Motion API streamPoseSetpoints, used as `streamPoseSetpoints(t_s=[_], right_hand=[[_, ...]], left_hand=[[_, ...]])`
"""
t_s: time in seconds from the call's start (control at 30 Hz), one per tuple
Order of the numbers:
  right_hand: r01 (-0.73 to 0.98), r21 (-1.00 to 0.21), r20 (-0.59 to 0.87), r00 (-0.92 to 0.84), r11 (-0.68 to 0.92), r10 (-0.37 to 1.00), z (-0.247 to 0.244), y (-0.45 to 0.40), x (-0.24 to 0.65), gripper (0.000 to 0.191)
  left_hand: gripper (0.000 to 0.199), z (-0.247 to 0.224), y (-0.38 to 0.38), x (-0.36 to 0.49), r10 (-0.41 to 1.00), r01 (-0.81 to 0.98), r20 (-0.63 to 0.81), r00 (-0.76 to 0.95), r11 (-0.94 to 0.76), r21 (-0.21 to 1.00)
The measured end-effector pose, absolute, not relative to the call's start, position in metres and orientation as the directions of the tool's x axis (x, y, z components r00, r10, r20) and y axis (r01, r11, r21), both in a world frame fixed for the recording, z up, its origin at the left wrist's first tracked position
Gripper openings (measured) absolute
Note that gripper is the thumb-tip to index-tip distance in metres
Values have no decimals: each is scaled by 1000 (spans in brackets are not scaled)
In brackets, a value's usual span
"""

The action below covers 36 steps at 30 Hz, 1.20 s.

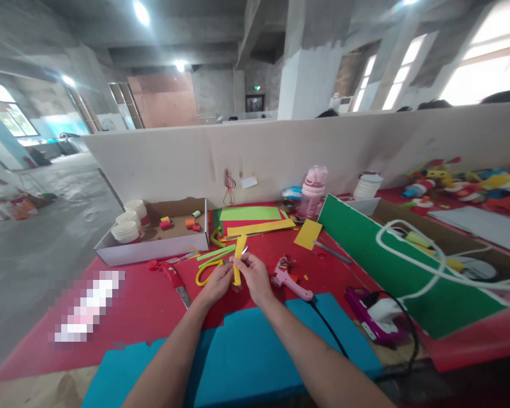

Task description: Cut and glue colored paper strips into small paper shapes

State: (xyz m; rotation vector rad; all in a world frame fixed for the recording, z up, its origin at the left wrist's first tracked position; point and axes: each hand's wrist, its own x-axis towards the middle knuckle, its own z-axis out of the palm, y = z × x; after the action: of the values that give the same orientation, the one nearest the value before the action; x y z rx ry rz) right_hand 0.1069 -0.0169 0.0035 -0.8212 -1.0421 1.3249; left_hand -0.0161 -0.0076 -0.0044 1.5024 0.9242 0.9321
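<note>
A narrow yellow paper strip (240, 247) stands up between my two hands over the red tabletop. My right hand (255, 276) pinches it with thumb and fingertips near its middle. From the other side, my left hand (219, 281) has its fingers closed at the strip's lower part. Yellow-handled scissors (203, 273) show just beyond my left hand, a blade tip emerging past the strip; whether they lie on the table or touch my fingers, I cannot tell. Light green paper strips (216, 255) lie behind them. A pink glue gun (292, 281) rests right of my right hand.
Left are a red-handled utility knife (175, 277) and a box (153, 250) with paper cups and small rolls. Coloured paper sheets (250, 213) lie behind. Blue foam (246, 351) lies in front. Rightward stand a purple power strip (376, 320), cables and a green-sided box (361, 255).
</note>
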Motion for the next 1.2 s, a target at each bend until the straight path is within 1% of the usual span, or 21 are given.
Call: streamPoseSetpoints(t_s=[0.13,0.3,0.33,0.4,0.47,0.53,0.6,0.67,0.8,0.87,1.0,1.1,1.2], right_hand=[[-327,-939,131,-68,102,989,4,-16,108,27],[-338,-932,142,-11,130,990,1,-11,111,30],[-332,-933,151,-4,141,989,0,-10,112,31],[-296,-942,173,-25,158,985,-2,-8,114,31],[-225,-958,197,-70,177,978,-4,-7,115,29],[-131,-969,224,-108,210,968,-6,-7,113,26],[-53,-969,247,-140,242,959,-7,-9,111,23],[-46,-966,259,-161,255,952,-8,-10,109,21],[-201,-958,235,-135,206,963,-4,-11,109,24],[-243,-951,227,-124,193,966,-2,-11,110,24],[-195,-961,221,-102,199,970,-2,-9,113,22],[-150,-972,191,-63,180,980,-6,-6,115,30],[-136,-973,197,-62,187,978,-8,-6,115,23]], left_hand=[[35,-8,-5,-20,938,71,150,312,-181,981],[25,6,-8,-31,919,143,232,319,-289,947],[25,11,-9,-32,924,156,246,291,-300,941],[24,18,-10,-35,944,158,281,174,-308,938],[27,22,-10,-34,952,118,299,73,-305,945],[31,23,-9,-32,953,41,299,37,-301,953],[28,22,-9,-30,959,-30,285,9,-285,958],[26,20,-8,-29,967,-68,253,-15,-253,965],[24,19,-8,-30,977,-89,213,-23,-214,973],[24,18,-8,-30,977,-94,212,-19,-212,973],[23,20,-7,-30,961,-80,275,14,-273,959],[22,23,-8,-30,947,-90,318,35,-314,945],[20,24,-10,-29,949,-85,303,84,-296,951]])
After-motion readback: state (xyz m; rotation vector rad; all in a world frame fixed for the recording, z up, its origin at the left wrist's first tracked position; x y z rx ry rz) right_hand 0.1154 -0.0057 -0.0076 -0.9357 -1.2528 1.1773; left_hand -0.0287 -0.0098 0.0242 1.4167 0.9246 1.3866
